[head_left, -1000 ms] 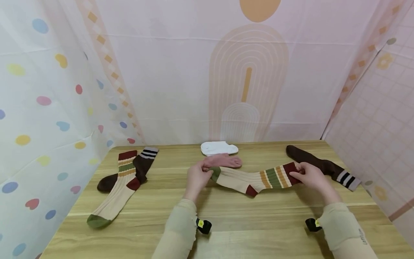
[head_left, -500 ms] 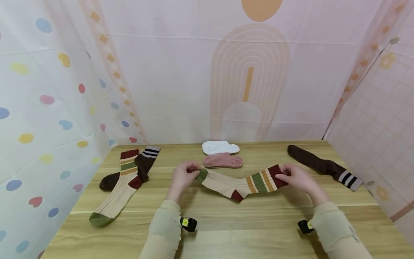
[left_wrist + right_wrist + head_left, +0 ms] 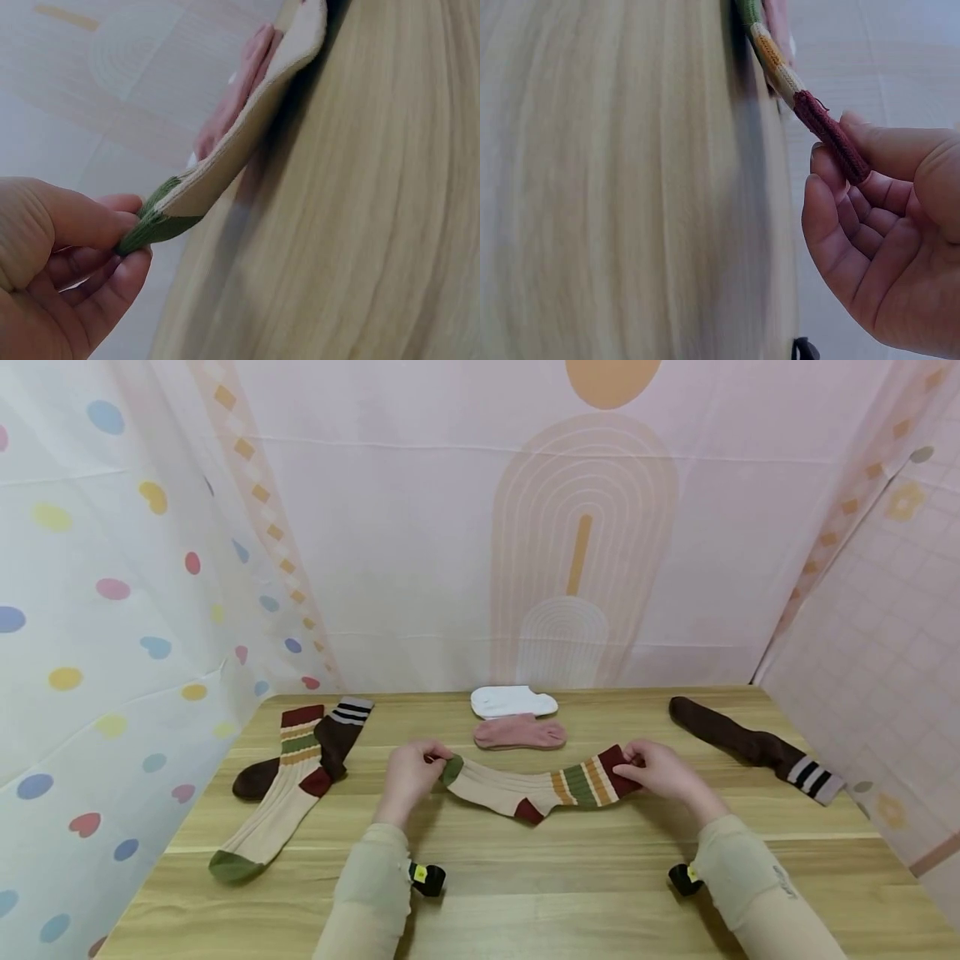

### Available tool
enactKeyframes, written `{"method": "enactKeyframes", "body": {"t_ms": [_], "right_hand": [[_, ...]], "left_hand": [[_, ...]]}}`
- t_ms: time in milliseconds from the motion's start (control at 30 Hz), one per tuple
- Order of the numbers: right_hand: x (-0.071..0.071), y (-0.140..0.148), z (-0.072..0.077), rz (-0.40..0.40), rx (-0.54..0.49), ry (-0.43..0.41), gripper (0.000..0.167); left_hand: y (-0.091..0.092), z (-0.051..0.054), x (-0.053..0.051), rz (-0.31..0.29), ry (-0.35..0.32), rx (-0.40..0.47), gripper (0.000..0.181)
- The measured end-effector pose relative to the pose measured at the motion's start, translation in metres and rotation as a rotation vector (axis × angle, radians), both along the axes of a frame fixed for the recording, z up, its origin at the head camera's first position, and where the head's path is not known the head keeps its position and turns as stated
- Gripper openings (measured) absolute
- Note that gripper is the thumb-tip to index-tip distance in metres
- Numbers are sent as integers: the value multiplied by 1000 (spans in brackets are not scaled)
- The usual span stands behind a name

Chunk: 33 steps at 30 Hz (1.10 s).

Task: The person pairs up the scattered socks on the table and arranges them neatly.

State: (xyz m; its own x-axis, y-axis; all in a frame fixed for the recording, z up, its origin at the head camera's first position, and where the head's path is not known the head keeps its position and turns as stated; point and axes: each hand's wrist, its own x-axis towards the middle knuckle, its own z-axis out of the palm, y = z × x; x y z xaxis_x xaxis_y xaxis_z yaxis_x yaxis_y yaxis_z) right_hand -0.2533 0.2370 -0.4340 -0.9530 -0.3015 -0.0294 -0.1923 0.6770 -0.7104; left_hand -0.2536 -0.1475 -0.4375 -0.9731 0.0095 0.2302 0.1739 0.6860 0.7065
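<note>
A cream ribbed sock [image 3: 491,787] with a green toe, dark red heel and striped leg stretches between both hands, sagging at the heel. My left hand [image 3: 411,774] pinches its green toe [image 3: 154,225] between thumb and fingers. At the other end, my right hand [image 3: 663,770] pinches the dark red cuff [image 3: 832,139]. Both ends look raised off the table in the wrist views; whether the heel touches the wood I cannot tell. Behind the held sock lies a pink ankle sock [image 3: 519,732], with a white low-cut sock [image 3: 512,702] beyond it.
On the left, a matching cream striped sock [image 3: 273,814] lies across a dark brown sock [image 3: 341,739] with a grey striped cuff. Another dark brown sock [image 3: 738,739] lies at the right. The wooden table [image 3: 525,902] ends at printed curtains [image 3: 405,568] behind and beside it.
Both hands have moved left across the table, carrying the cream sock away from the pink sock and slightly nearer me. Their pinches on toe and cuff stay. The other socks have not moved.
</note>
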Motion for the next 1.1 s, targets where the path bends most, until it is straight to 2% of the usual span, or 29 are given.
{"method": "enactKeyframes", "body": {"t_ms": [267,433,633,1100], "right_hand": [[-6,-8,-4,8,48,-9,19],[-10,-9,-5,17,107,36,21],[-17,-9,-7,25,169,89,23],[-31,-14,-10,9,244,100,23]], "left_hand": [[-7,-6,-8,4,-47,-69,13],[-10,-6,-11,-9,-44,-109,12],[-10,-8,-14,-18,-82,-132,10],[-7,-10,-24,-38,-79,-192,15]]}}
